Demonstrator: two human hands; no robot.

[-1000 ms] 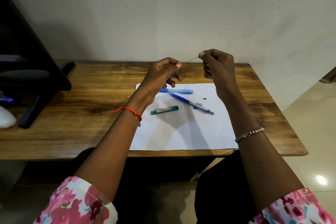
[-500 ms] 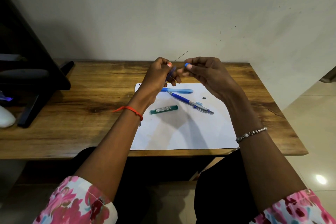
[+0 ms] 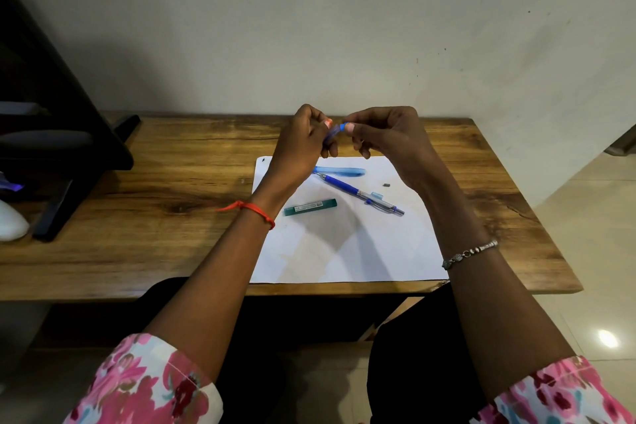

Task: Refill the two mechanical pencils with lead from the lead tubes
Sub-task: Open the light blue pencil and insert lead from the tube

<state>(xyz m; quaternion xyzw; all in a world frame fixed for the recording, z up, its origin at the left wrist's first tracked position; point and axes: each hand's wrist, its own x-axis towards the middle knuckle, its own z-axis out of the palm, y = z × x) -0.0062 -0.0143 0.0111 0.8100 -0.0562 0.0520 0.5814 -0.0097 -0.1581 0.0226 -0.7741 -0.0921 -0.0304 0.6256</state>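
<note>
Your floral sleeves [image 3: 144, 385] are filling the bottom corners as you are reaching both forearms over the wooden table [image 3: 137, 217], a red thread [image 3: 254, 210] circling your left wrist and a silver bracelet [image 3: 469, 253] hanging on your right. A white sheet [image 3: 344, 251] is lying at the table's near edge and carrying the loose items. Nearest you, a green lead tube [image 3: 309, 207] is lying flat, its pale label bearing print too small to read. Just beyond it, a blue mechanical pencil [image 3: 358, 192] is lying slantwise, its metal clip end pointing right, with a small pale-blue piece [image 3: 377, 195] touching it near the clip. A pale-blue translucent barrel [image 3: 340, 171] is lying beside the pencil's far end, partly hidden behind your left hand [image 3: 303, 144], and whether it is a pencil or a tube cannot be told. A dark speck [image 3: 386, 185] is sitting apart on the paper, too small to name. Above the sheet, your left hand is curling its fingers around a small blue tube [image 3: 332, 132], most of it hidden in the fist. Your right hand [image 3: 389, 134] is pinching a blue cap [image 3: 343, 126] at the tube's upper end between thumb and forefinger, the other fingers curling under. A black stand [image 3: 51, 113] and a white object [image 3: 10, 224] are being cut off at the left edge, and a scuffed wall [image 3: 378, 27] is rising behind.
</note>
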